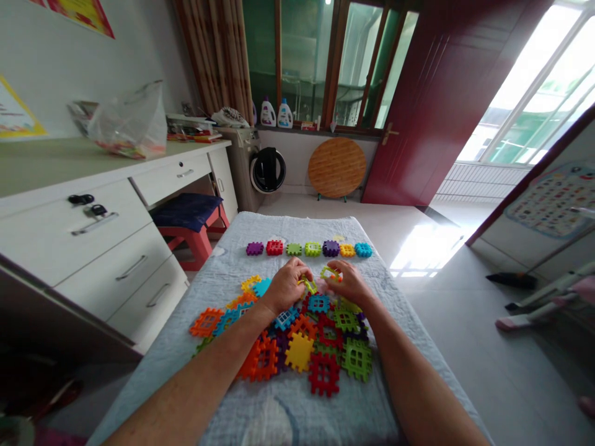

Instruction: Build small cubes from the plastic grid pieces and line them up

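Observation:
My left hand [289, 284] is closed on a yellow-green building tile [310, 285], partly covered by my fingers. In my right hand [349, 282] is another yellow-green piece [326, 272], pinched between thumb and fingers and held apart from the first. Both hands are just above a loose heap of notched plastic tiles. Among them are a blue window tile [318, 303], a plain yellow tile [300, 352], a red window tile [324, 373], a green window tile [357, 359] and an orange tile [206, 322].
Beyond my hands, a row of several small block cubes, from purple [255, 248] to blue [363, 249], crosses the cloth-covered table [297, 228]. To the left are a red stool [198, 238] and a white desk [121, 235]. A washing machine [242, 161] stands farther back.

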